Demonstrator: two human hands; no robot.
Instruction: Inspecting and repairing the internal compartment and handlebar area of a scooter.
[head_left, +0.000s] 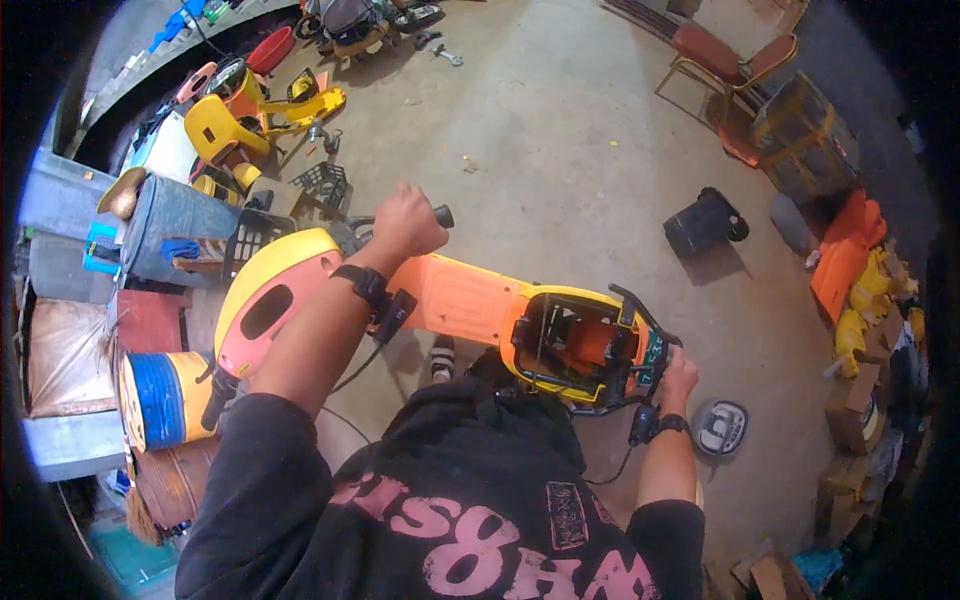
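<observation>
- Nearest the camera, across the lower middle of the frame: black shirt [470,480] with large pink lettering.
- Just beyond, stretched from left to centre right of the frame: orange, yellow and pink scooter [455,300], front end toward the left.
- At the left end: rounded front cover [235,325], yellow above and pink below, with a dark oval patch.
- Right of the flat orange middle: compartment [568,292] with a yellow rim, uncovered, showing orange pieces inside.
- At the right end: black rear bar [632,298] and green plate [651,364].
- Above centre left: left hand [408,222], fingers curled tightly around a black handlebar grip [444,215].
- Centre right: right hand [679,380], fingers bent around the rear bar beside the green plate, fingertips partly hidden.
- On the concrete floor [550,150], right of the rear end: grey and black rounded part [720,428].
- Farther right: black bucket [700,225], orange panels [845,255] and yellow bags [872,285].
- Upper right: red-padded chair [708,48] beside a large taped box [805,130].
- Left side: blue barrel [180,225], above a blue and yellow drum [160,400].
- Upper left: yellow seat-shaped part [225,130] and red basin [270,50].
- Top, left of centre: wrench [448,56], lying flat.
</observation>
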